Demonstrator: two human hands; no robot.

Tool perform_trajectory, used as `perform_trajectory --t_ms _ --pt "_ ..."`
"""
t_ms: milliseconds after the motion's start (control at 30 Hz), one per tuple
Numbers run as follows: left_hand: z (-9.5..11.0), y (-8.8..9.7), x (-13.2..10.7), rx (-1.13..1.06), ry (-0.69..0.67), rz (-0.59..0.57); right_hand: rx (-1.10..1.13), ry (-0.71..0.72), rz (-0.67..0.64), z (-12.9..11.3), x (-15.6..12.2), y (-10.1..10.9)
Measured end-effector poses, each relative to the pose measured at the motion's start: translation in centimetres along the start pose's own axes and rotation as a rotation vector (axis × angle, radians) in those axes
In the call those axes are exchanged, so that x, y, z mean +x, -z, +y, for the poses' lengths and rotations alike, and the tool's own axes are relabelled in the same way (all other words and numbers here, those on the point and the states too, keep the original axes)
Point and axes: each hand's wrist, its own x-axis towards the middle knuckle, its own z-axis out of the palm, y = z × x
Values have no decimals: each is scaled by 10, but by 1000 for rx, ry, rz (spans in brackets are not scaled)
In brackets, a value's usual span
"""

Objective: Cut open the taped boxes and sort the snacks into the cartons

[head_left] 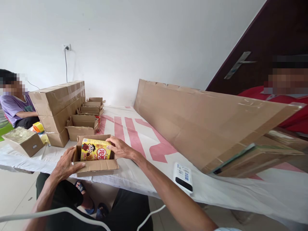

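Note:
A small open cardboard box [96, 166] sits at the near edge of the table, with a yellow snack pack [95, 150] showing a cartoon face lying inside it. My left hand [65, 165] rests against the box's left side, fingers spread along the front flap. My right hand [120, 147] curls over the box's right rim, fingertips touching the snack pack's edge.
Stacked sealed cartons [59, 106] and several open small boxes [83, 126] stand at the back left. A long flattened cardboard sheet [204, 122] leans across the right. A white handheld device [183, 176] lies near me. One person sits far left, another at the right edge.

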Motion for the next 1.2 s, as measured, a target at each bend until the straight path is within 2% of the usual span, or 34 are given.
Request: perform_trajectory --t_ms 200,400,533,733,833,967,1067,1200 --pt "5 6 4 -9 16 -21 63 51 33 -4 -2 2" --pt "14 16 17 36 0 17 56 128 53 -10 6 5" --pt "26 26 30 102 -94 -19 6 200 45 -18 14 6" --pt "40 34 51 146 -101 -129 24 302 101 -29 29 1" --pt "40 35 57 85 3 -141 172 237 174 -27 31 -2" --pt "34 32 57 -49 196 -45 321 58 244 -16 21 -8" --pt "32 28 57 -119 297 18 332 9 204 -8 10 -16" --pt "33 25 60 -146 311 66 325 -76 162 -3 2 -25"
